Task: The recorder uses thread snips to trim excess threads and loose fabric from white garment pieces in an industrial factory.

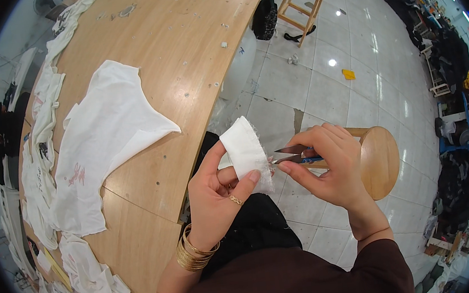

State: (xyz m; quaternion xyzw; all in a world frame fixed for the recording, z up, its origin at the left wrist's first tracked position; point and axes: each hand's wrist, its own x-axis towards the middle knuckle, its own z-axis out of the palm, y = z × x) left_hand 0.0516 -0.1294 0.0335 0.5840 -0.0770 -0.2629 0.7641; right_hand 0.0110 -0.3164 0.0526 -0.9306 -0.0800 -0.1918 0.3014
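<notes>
Head view: left hand [217,196] pinches a white fabric piece [246,154] taut just off the worktop [178,33] edge so the right hand [327,166], closed round small snips [294,155], reaches its edge.

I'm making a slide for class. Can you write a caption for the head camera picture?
Left hand holds a small white cloth piece while the right hand trims it with thread snips beside a wooden table.

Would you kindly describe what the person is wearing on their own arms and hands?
The left hand has a gold ring on one finger, and a stack of gold bangles circles that wrist. The right hand is bare of jewellery; a dark brown sleeve covers the right forearm up to the wrist.
</notes>
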